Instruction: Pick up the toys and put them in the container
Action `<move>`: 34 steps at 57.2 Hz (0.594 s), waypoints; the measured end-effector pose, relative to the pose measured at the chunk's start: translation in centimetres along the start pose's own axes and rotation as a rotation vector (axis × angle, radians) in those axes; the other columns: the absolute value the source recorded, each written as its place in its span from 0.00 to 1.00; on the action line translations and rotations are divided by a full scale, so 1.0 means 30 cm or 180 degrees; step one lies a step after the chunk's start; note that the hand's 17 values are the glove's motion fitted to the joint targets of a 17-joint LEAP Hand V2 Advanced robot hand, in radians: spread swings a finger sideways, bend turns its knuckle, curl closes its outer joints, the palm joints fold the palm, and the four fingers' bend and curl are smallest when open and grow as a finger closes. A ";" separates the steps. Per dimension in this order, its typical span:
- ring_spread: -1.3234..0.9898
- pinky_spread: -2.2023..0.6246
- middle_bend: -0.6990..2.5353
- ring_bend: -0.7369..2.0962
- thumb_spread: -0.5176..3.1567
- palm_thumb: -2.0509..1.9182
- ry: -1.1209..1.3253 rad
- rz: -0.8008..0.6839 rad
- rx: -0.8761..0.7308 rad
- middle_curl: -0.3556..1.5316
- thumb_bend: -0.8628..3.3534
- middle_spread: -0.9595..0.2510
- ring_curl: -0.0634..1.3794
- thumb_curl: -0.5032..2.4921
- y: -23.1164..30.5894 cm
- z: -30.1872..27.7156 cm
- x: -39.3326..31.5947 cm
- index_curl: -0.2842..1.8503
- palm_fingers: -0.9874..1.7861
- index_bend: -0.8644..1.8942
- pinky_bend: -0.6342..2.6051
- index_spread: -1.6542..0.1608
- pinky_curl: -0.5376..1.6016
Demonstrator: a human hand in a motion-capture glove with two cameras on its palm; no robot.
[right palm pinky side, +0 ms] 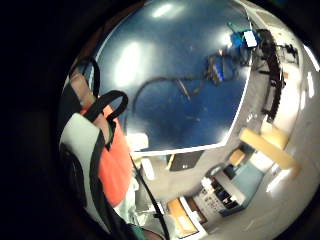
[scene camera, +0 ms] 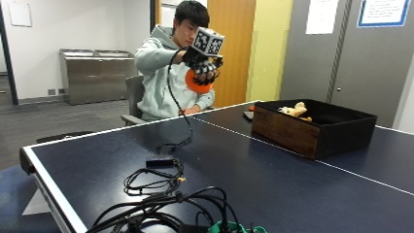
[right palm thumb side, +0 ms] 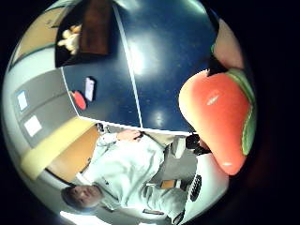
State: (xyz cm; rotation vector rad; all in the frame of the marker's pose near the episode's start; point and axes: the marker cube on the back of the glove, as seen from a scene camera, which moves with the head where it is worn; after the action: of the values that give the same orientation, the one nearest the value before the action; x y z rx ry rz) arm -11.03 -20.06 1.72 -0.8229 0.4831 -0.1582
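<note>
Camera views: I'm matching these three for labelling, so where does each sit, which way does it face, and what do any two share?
Outside view: across the blue table, facing the seated person; the gloved right hand holds an orange toy raised above the table, beside the dark container.
Thumb side palm view: on that palm, looking down at table, container and person; the toy fills one side.
Little finger side palm view: same palm, facing table and cables; glove straps and toy show.
All three share toy and table.

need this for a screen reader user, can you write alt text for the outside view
A person seated at a dark blue table holds an orange toy up at chest height in the gloved right hand. A dark box on the table holds a tan plush toy, with black cables nearer the camera.
</note>
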 end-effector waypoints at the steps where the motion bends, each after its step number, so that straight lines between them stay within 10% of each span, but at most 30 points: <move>1: 0.40 0.64 0.37 0.58 0.28 0.73 0.0007 -0.0037 0.0061 0.39 0.23 0.53 0.37 0.42 -0.001 -0.031 -0.031 0.29 0.69 0.39 0.49 0.70 0.42; 14: 0.39 0.64 0.36 0.58 0.25 0.73 -0.0082 -0.1141 0.0898 0.41 0.23 0.50 0.38 0.45 -0.063 -0.344 -0.404 0.32 0.69 0.38 0.49 0.69 0.43; 34: 0.40 0.64 0.33 0.58 0.24 0.73 -0.0174 0.0045 0.1922 0.45 0.21 0.49 0.40 0.48 -0.588 -0.485 -0.420 0.34 0.65 0.36 0.51 0.69 0.44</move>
State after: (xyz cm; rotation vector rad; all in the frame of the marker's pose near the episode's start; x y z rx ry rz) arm -28.12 -37.64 10.70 -0.2320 0.3595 -0.2521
